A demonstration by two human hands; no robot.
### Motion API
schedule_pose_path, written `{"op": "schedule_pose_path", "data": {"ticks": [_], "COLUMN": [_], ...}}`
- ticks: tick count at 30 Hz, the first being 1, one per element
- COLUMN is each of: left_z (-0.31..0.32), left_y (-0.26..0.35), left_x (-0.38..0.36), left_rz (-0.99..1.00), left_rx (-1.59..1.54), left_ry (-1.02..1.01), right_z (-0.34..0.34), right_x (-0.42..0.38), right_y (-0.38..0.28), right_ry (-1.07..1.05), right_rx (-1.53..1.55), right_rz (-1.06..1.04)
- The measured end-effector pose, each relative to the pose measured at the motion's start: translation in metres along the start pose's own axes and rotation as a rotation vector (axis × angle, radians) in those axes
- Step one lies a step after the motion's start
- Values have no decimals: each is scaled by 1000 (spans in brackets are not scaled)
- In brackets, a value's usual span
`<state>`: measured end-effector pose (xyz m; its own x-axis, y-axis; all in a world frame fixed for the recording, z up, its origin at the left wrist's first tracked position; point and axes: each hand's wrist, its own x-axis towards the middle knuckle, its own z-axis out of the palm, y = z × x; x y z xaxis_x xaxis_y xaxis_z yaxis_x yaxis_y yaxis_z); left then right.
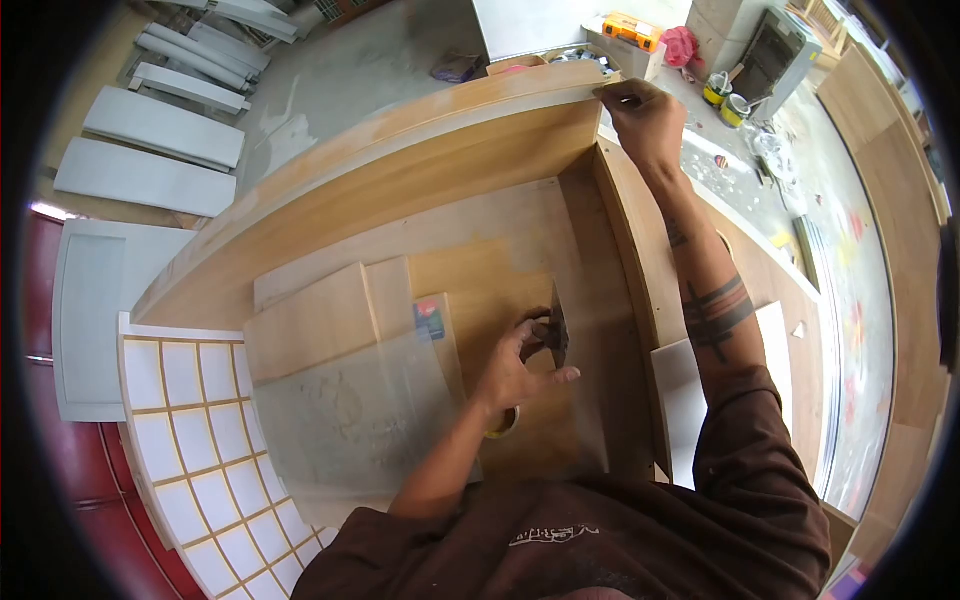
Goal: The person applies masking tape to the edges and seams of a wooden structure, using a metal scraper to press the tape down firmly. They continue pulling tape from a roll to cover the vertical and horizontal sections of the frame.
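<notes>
My left hand (520, 360) is inside the wooden cabinet carcass (480, 215), its fingers curled at a dark, thin object (559, 338) whose kind I cannot make out. The thumb points out below it. A roll of tape (504, 423) lies just under this wrist. My right hand (645, 120) is closed at the far right corner of the cabinet, its fingertips pinched on the end of the long wooden edge board (450, 100). Pale filler-like smears mark that board. Flat wooden panels (310, 315) and a translucent sheet (350, 420) lie inside, to the left.
White panels (145, 178) and a white door (90, 310) are at left, beside a gridded white panel (195, 420). An orange case (632, 32), small buckets (735, 108) and a grey appliance (785, 55) stand at the far right. A white board (679, 400) lies beside my right elbow.
</notes>
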<state>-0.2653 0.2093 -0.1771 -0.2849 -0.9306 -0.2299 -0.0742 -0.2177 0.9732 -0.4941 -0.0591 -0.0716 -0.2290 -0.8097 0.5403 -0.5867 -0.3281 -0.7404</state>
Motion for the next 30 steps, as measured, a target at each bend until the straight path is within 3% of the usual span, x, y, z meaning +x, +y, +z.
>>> {"op": "schedule_pose_path", "data": {"ticks": [12,15,18,25,30], "left_z": [3,6,7,3,6], "left_y": [11,11,10,8,16], "left_x": [-31,-31,-33,-36,-35], "left_rz": [52,44,70,73,84], "left_rx": [1,-2,-18,-53,-61], "left_ry": [-181,-171,-156,-138,-149], "right_z": [7,12,2,-16,-19], "right_x": [4,9,12,-1,-8], "right_y": [20,42,59,69,36], "right_ry": [-70,-144,-45,-167,-202], "right_rx": [99,302,503,279,477], "right_rz": [-43,147,475,340,316]}}
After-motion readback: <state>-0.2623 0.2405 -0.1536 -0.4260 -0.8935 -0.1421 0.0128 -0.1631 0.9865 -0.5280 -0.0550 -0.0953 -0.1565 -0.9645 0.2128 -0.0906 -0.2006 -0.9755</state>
